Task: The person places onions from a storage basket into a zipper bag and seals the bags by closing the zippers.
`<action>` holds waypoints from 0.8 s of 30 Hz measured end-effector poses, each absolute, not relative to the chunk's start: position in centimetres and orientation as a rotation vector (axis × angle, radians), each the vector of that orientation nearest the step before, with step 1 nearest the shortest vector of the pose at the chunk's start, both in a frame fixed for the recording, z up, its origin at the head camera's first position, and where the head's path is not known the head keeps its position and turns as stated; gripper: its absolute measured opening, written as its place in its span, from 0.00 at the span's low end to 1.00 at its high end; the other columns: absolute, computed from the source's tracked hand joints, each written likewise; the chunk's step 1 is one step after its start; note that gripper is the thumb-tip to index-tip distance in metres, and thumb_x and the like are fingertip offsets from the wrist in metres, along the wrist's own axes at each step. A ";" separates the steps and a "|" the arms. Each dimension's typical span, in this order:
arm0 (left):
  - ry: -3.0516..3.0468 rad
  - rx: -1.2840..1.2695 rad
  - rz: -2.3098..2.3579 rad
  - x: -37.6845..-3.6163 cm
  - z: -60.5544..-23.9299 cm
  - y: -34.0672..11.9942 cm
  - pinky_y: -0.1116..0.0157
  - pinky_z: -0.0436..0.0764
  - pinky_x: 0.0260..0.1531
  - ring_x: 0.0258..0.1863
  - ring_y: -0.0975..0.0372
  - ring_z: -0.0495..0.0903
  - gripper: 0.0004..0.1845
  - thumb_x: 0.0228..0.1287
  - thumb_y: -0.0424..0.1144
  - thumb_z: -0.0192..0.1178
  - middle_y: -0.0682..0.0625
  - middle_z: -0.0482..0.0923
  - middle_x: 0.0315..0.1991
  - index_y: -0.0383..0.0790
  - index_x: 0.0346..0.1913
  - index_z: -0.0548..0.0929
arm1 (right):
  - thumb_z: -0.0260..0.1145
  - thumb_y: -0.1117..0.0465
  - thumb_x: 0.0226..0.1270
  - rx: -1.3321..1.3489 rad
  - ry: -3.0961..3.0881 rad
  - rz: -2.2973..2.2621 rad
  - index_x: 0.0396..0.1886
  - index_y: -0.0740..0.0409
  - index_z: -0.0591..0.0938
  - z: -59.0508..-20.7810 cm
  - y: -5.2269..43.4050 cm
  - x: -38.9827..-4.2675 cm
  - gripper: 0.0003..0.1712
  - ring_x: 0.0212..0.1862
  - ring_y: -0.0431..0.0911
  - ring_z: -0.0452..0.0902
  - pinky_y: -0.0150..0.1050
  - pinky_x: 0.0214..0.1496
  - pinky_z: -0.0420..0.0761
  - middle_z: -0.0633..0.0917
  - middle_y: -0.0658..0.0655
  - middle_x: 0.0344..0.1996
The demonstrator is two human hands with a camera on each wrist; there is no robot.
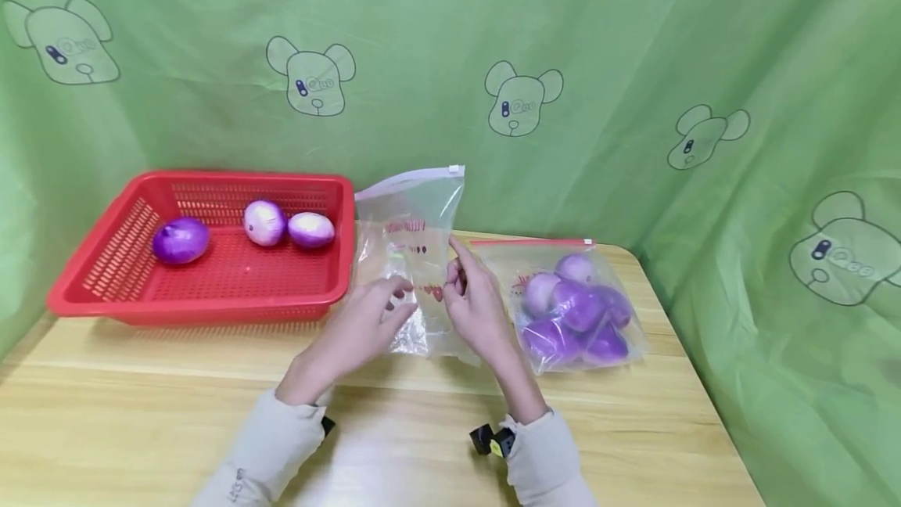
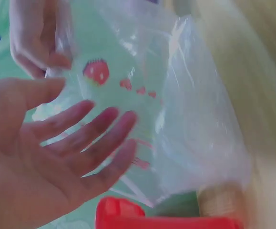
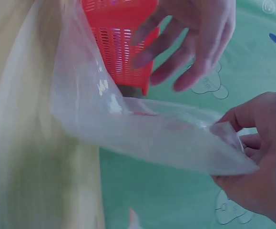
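One red basket (image 1: 105, 272), three purple-white onions inside (image 1: 181, 240) (image 1: 264, 222) (image 1: 311, 230); two zip bags: one empty (image 1: 411, 257), one filled (image 1: 573, 307) with about six onions, exact count unclear; two hands (image 1: 362, 325) (image 1: 475, 300); one table (image 1: 176, 397)

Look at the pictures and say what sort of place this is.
Probably a staged tabletop set, not a real kitchen: a wooden table stands before a green cartoon-print cloth backdrop, with a red basket of purple onions and a filled zip bag.
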State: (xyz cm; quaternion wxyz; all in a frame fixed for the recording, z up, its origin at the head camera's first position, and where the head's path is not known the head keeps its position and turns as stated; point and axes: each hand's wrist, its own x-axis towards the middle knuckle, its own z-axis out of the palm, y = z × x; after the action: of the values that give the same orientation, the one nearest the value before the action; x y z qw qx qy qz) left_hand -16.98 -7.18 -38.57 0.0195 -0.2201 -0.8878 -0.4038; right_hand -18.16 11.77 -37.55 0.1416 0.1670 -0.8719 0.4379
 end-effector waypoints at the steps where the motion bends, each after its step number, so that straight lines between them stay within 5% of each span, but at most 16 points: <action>1: -2.708 -0.647 -1.294 -17.1 -38.2 -7.5 0.59 0.84 0.41 0.41 0.58 0.84 0.13 0.72 0.41 0.59 0.46 0.84 0.47 0.40 0.54 0.81 | 0.58 0.79 0.61 0.502 -2.493 1.219 0.71 0.66 0.68 -37.3 11.7 -18.0 0.36 0.33 0.43 0.71 0.30 0.34 0.77 0.76 0.55 0.34; 6: -2.446 -0.469 -1.603 -17.6 -36.4 -9.4 0.61 0.85 0.40 0.41 0.56 0.85 0.15 0.76 0.44 0.53 0.44 0.84 0.45 0.40 0.55 0.81 | 0.59 0.80 0.59 0.662 -2.380 0.945 0.55 0.68 0.79 -36.3 11.1 -17.3 0.23 0.35 0.44 0.73 0.31 0.37 0.78 0.76 0.55 0.34; 12: -2.038 -0.272 -2.280 -18.2 -34.9 -12.2 0.59 0.86 0.38 0.38 0.56 0.87 0.32 0.80 0.57 0.38 0.43 0.84 0.43 0.29 0.56 0.76 | 0.60 0.81 0.52 0.841 -2.188 0.700 0.37 0.63 0.83 -35.8 10.2 -16.7 0.16 0.36 0.46 0.71 0.34 0.39 0.75 0.76 0.54 0.32; 15: -1.874 -0.126 -2.558 -18.6 -34.9 -13.7 0.59 0.86 0.39 0.38 0.60 0.86 0.30 0.77 0.62 0.38 0.51 0.81 0.39 0.38 0.53 0.73 | 0.61 0.81 0.50 0.916 -2.083 0.587 0.29 0.61 0.84 -35.9 9.5 -16.4 0.13 0.37 0.48 0.71 0.37 0.38 0.74 0.77 0.54 0.32; 19: -1.818 -0.019 -2.654 -19.1 -35.7 -14.9 0.65 0.83 0.40 0.38 0.65 0.83 0.19 0.79 0.53 0.43 0.56 0.82 0.37 0.43 0.53 0.75 | 0.63 0.78 0.51 0.963 -2.132 0.491 0.26 0.58 0.85 -36.2 9.0 -16.0 0.13 0.40 0.49 0.72 0.40 0.43 0.74 0.79 0.54 0.34; 24: -1.981 -0.113 -2.387 -18.7 -35.9 -13.7 0.67 0.83 0.38 0.33 0.66 0.83 0.14 0.78 0.35 0.45 0.50 0.84 0.32 0.27 0.48 0.79 | 0.70 0.68 0.57 0.919 -2.540 0.592 0.37 0.54 0.85 -35.8 9.9 -15.5 0.09 0.47 0.45 0.74 0.40 0.54 0.76 0.81 0.50 0.40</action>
State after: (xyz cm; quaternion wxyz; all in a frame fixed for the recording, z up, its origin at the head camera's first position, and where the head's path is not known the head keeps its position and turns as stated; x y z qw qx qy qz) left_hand -18.72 -13.70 -35.94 0.0188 -0.0365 -0.6382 -0.7688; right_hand -15.51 9.91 -35.84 0.1870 0.3263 -0.9024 0.2104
